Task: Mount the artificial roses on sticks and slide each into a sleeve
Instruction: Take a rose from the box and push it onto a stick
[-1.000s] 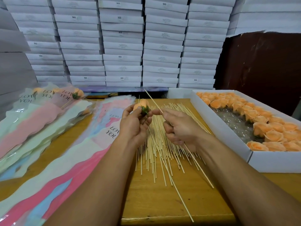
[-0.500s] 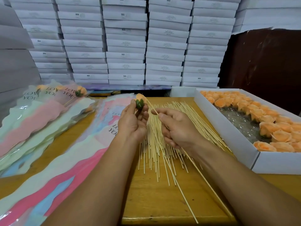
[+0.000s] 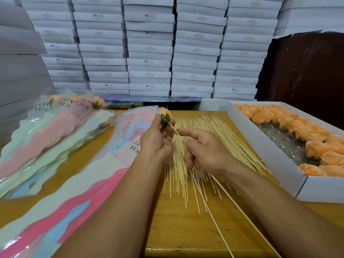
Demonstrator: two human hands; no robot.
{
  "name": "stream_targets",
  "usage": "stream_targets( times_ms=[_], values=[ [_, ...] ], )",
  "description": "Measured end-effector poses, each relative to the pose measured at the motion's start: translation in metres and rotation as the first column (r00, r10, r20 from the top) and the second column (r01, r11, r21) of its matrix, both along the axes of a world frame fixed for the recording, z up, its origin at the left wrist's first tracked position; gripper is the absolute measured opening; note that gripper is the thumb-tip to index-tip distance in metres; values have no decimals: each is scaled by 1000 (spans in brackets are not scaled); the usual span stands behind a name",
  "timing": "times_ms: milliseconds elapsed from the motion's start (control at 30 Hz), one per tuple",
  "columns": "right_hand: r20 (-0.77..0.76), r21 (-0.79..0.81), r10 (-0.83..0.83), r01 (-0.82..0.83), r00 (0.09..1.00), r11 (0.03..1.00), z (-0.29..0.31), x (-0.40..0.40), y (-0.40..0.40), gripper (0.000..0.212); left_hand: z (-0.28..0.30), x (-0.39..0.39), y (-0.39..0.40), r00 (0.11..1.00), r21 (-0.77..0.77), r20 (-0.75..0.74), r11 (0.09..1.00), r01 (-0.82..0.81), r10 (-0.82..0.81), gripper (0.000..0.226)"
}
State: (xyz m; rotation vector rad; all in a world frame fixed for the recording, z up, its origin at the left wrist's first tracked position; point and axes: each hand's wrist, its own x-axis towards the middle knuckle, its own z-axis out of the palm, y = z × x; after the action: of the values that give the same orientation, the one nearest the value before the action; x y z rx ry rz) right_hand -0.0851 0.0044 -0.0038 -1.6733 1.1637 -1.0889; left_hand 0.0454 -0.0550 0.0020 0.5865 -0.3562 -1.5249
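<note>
Left hand (image 3: 158,140) pinches an orange artificial rose (image 3: 165,116) at its green base, held above the worktop (image 3: 186,229) with the base turned toward 4 o'clock, judged so the socket faces the incoming point. Right hand (image 3: 206,153) pinches a bamboo stick (image 3: 242,216) between thumb and forefinger near its tip, remaining fingers curled; the shaft trails to 5 o'clock past the wrist. Tip meets the rose base; depth of entry cannot be told. Loose sticks (image 3: 214,138) lie directly beneath for ready pick-up. Empty printed sleeves (image 3: 78,187) lie at 9 o'clock, finished sleeved roses (image 3: 61,116) at 10 o'clock, the white box of roses (image 3: 297,183) at 3 o'clock, each within reach
</note>
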Motion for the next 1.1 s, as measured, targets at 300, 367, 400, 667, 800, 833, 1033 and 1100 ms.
stream_targets(
  times_ms=[300,367,400,667,800,833,1033,1100],
  values=[
    [-15,-13,15,-15,1000,1000,2,0,0,40,3,-2,0,1000,25,7,999,-22,22,18],
    [-1,-13,13,-13,1000,1000,2,0,0,38,4,-1,1,1000,24,-9,1000,-15,16,18],
    [6,-12,13,-13,1000,1000,2,-1,0,38,4,-1,2,1000,23,-16,1000,-13,13,18],
    [-8,1,10,-10,1000,1000,0,-2,-2,39,5,-2,4,1000,25,0,1000,-12,12,18],
    [-11,4,11,-11,1000,1000,0,-3,-3,39,4,-2,4,1000,27,-6,1000,-14,14,18],
    [-10,6,11,-11,1000,1000,0,-3,-3,39,4,-2,4,1000,27,-6,1000,-16,16,18],
    [-11,6,19,-19,1000,1000,0,-2,-1,40,4,-2,3,1000,24,-3,1000,-21,21,18],
    [-13,6,15,-15,1000,1000,0,-2,-2,40,4,-2,2,1000,22,-5,1000,-23,23,19]
  ],
)
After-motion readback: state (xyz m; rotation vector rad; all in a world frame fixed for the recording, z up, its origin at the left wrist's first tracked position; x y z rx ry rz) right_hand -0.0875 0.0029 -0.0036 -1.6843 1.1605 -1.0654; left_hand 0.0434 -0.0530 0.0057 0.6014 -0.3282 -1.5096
